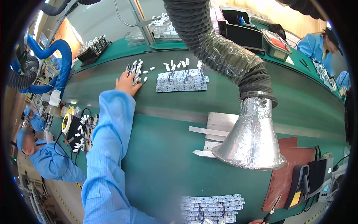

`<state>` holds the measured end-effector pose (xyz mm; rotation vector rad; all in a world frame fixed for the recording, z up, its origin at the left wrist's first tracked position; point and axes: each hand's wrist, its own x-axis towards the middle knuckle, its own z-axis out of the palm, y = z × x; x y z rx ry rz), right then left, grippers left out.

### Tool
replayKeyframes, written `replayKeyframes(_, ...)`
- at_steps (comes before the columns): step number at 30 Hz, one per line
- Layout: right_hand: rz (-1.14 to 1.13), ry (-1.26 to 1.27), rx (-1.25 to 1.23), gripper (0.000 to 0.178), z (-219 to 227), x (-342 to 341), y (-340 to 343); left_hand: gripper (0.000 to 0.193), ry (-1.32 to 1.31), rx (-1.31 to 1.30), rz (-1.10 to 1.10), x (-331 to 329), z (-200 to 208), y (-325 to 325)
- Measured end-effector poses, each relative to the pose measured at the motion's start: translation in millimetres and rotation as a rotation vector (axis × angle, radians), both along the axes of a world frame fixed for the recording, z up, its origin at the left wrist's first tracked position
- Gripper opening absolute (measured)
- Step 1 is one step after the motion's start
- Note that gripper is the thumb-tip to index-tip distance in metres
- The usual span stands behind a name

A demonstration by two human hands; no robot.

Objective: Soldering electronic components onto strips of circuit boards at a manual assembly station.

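My left hand point(128, 84) stretches far across the bench, thumb and fingers apart. Its fingertips reach the near edge of a loose pile of white plug connectors with dark wires point(137, 71). To the right of that pile lies a block of white LED circuit-board strips point(181, 81), with connectors along its far side. At the lower edge only a sliver of my right hand point(256, 221) shows, around the handle of a soldering iron point(273, 211) whose tip points up and away. Left of the iron is another set of LED strips point(211, 209) with dark wires; its near end is cut off.
A silver fume-extraction hood point(251, 140) on a ribbed duct hangs over the bench, partly covering a metal plate point(220, 121). A brown mat point(287, 168) and a soldering station point(326, 179) stand at right. A connector-filled rack point(87, 130) is left of my arm. Co-workers sit at both sides.
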<state>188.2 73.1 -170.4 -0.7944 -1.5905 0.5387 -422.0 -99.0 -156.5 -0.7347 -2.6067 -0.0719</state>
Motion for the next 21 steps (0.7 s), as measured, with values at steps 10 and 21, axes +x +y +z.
replayKeyframes(10, 0.082, 0.01, 0.067, 0.017, 4, 4, 2, 0.046, -0.635, 0.302, -0.198, 174, 21, 124)
replayKeyframes(21, 0.118, 0.017, 0.003, 0.017, 0, 21, -2, 0.065, -0.253, 0.217, 0.293, 99, -26, 198)
